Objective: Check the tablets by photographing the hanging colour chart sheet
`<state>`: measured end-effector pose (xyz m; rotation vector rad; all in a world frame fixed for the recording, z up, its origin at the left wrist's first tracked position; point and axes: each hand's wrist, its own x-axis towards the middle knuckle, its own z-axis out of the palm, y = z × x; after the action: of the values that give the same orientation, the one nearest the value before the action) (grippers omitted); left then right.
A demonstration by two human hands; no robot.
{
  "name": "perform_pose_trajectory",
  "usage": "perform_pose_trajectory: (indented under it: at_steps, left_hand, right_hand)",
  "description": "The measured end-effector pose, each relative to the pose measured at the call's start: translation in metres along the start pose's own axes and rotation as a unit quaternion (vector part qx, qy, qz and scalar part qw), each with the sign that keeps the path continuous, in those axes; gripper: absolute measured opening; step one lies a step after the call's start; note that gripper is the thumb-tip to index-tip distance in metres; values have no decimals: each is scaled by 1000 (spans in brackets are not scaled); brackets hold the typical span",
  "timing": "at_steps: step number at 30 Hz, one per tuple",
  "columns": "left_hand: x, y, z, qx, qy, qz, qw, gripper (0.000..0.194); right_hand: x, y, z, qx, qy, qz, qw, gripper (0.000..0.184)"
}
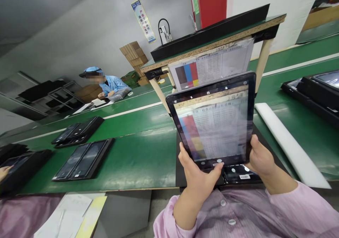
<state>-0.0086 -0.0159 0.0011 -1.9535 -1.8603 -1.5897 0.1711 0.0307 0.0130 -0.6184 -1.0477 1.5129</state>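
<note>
The black-framed glass tablet [214, 125] stands tilted at centre; the left hand [198, 181] grips its seven o'clock corner, thumb on the lower bezel, the right hand [262, 158] its four o'clock edge, both partly closed. A smooth white foam strip [291, 142] lies at four o'clock.

Person wears lt. pink long-sleeved shirt [222, 216] w/ thin darker stripes, pale round buttons [223, 203] down front.
</note>
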Motion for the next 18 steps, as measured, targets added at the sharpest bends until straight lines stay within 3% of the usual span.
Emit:
perform_pose_trajectory:
  at_steps: [5, 14, 18]
  left_hand:
    - [-2, 0, 2, 8, 8, -26, 1000, 118]
    - [-4, -4, 2, -6, 1, -39, 999, 131]
    - [-4, -13, 0, -128, -11, -81, 988, 119]
  right_hand:
    - [0, 2, -6, -15, -2, 7, 1000, 61]
    - [2, -1, 9, -16, 11, -12, 1000, 66]
    - [3, -2, 12, -15, 16, -14, 1000, 66]
